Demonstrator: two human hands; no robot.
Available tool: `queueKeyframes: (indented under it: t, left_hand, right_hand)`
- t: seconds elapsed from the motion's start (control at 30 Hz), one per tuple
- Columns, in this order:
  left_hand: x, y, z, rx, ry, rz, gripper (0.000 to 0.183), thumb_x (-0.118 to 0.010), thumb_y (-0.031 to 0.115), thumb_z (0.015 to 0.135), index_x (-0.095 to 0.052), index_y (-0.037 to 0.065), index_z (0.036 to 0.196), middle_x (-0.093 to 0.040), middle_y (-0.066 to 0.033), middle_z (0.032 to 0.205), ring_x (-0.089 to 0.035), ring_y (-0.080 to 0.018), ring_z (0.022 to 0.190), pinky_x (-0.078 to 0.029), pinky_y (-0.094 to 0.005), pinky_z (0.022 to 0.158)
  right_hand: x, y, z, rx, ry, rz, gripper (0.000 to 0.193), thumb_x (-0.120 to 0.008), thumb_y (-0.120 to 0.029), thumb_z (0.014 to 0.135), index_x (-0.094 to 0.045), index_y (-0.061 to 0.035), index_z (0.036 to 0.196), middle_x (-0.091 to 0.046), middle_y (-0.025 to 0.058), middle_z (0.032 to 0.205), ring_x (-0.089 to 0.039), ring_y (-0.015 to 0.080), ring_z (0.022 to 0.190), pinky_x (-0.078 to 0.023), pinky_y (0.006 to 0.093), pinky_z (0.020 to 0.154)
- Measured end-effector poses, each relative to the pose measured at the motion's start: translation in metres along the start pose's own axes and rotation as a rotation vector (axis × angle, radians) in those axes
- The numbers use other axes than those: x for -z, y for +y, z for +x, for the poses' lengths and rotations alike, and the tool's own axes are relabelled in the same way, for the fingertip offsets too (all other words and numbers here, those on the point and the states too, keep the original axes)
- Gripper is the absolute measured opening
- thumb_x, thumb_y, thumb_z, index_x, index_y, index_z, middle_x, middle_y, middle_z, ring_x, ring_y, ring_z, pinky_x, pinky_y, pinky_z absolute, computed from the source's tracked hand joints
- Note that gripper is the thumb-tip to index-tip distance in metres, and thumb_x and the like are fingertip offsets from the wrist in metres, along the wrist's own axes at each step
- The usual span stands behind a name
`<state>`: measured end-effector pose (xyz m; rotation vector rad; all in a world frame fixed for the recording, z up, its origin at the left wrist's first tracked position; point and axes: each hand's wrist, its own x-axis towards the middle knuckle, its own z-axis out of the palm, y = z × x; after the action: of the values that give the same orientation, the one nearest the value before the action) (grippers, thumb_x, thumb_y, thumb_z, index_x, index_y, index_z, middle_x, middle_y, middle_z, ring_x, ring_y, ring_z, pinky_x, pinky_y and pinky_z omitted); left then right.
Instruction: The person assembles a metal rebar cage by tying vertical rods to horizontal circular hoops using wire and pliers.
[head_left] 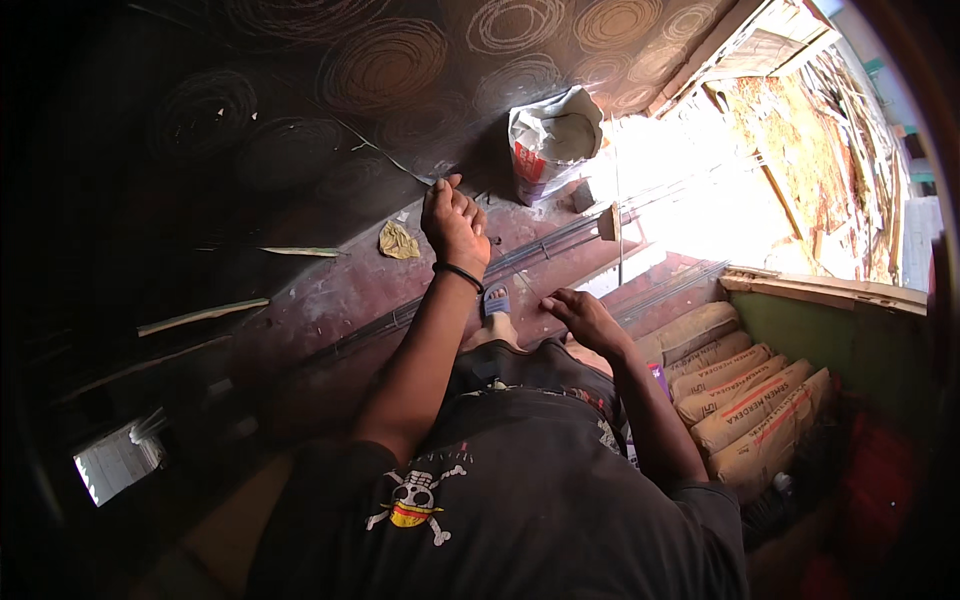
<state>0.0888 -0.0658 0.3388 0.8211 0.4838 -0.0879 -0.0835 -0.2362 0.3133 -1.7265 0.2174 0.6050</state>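
Observation:
My left hand (457, 228), with a black band at its wrist, is raised in front of me with its fingers curled closed. A thin pale strand (385, 155) runs from the dark wall to its fingertips, and the hand appears to grip its end. Lower and to the right, my right hand (585, 318) is closed in a pinch over my lap. A faint thin line shows just off its fingertips; what it holds is too small to make out. Long thin metal rods (550, 243) lie on the reddish floor beyond both hands.
An open white sack (530, 170) with grey powder stands against the chalk-marked wall. Crumpled yellowish paper (398, 241) lies left of my left hand. Brown paper sacks (755, 405) are piled at right. A bright opening (690, 190) lies ahead right; wood strips (205, 317) are at left.

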Motion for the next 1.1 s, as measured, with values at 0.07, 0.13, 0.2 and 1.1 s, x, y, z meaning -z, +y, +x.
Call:
queueKeyframes:
  t: [0.07, 0.13, 0.2, 1.1]
  left_hand:
    - [0.023, -0.012, 0.021, 0.024, 0.057, 0.018, 0.022, -0.049, 0.029, 0.1, -0.055, 0.008, 0.098, -0.034, 0.0061, 0.06, -0.03, -0.0056, 0.046, -0.027, -0.022, 0.037]
    - [0.048, -0.043, 0.046, 0.063, 0.112, 0.052, 0.021, -0.047, 0.027, 0.101, -0.056, 0.007, 0.099, -0.034, 0.006, 0.06, -0.03, -0.0062, 0.045, -0.028, -0.0226, 0.037]
    - [0.071, -0.076, 0.064, 0.113, 0.178, 0.107, 0.021, -0.045, 0.025, 0.101, -0.056, 0.007, 0.099, -0.033, 0.006, 0.06, -0.03, -0.0067, 0.045, -0.029, -0.0229, 0.038]
    - [0.25, -0.449, 0.128, 0.434, 0.558, -0.156, 0.023, -0.045, 0.027, 0.102, -0.057, 0.01, 0.092, -0.045, 0.0027, 0.064, -0.042, -0.0119, 0.058, -0.046, -0.0311, 0.064]
  right_hand:
    - [-0.031, -0.004, 0.005, -0.031, -0.114, 0.126, 0.032, -0.054, -0.031, 0.099, -0.064, -0.0008, 0.099, -0.061, 0.0048, 0.084, -0.055, 0.0147, 0.084, -0.043, 0.0305, 0.08]
    - [-0.057, 0.043, 0.012, 0.129, 0.111, 0.107, 0.027, -0.051, -0.026, 0.1, -0.064, -0.0026, 0.095, -0.063, 0.0043, 0.086, -0.058, 0.0157, 0.088, -0.044, 0.0304, 0.085]
    - [-0.061, 0.04, 0.023, -0.022, 0.29, 0.347, 0.027, -0.05, -0.025, 0.101, -0.061, -0.0027, 0.092, -0.062, 0.003, 0.084, -0.059, 0.0168, 0.085, -0.047, 0.0303, 0.081]
    - [0.001, 0.379, 0.17, -0.288, 0.048, -0.076, 0.05, -0.06, -0.016, 0.093, -0.043, -0.0044, 0.139, -0.055, 0.0195, 0.126, -0.049, 0.0268, 0.123, -0.036, 0.046, 0.101]
